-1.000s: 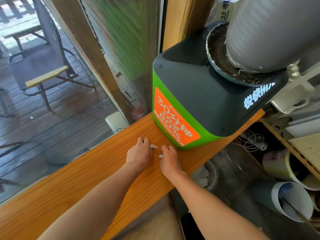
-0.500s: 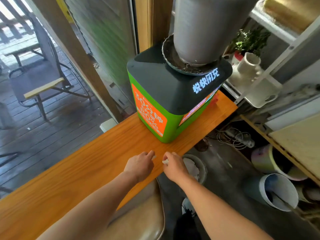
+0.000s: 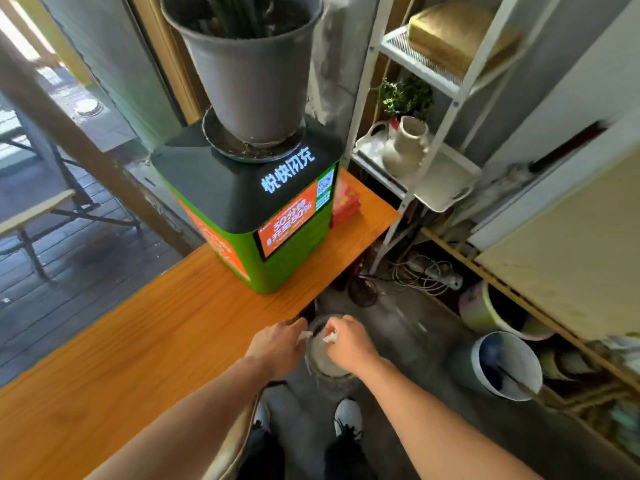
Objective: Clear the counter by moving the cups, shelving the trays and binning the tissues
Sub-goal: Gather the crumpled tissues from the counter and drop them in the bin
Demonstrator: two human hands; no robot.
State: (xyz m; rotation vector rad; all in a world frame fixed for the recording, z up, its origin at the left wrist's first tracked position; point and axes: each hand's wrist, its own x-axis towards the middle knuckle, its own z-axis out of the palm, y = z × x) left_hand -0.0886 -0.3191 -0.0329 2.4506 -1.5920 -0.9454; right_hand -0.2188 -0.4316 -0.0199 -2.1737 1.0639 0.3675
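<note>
Here, near to far.
Shoes (image 3: 348, 415): white toes on grey floor; legs cut off by the frame edge.
Left hand (image 3: 277, 344): fist clenched on a small white tissue (image 3: 304, 335), only its tip showing; held at the counter edge.
Right hand (image 3: 348, 342): clenched on a second tissue scrap (image 3: 330, 337), mostly hidden by the fingers.
Bin (image 3: 323, 367): round, pale inside, directly under both hands; rim largely covered by them, contents blurred.
Counter (image 3: 121, 358): orange wood plank, visible grain.
Charger box (image 3: 249, 216): green body, black sloped top, orange panels; far side hidden.
Pot (image 3: 252, 71): grey plastic, tapered, in a dirty saucer on the box; plant cropped.
Shelf (image 3: 443, 98): white metal frame, holding a cream ceramic jug (image 3: 405, 147).
</note>
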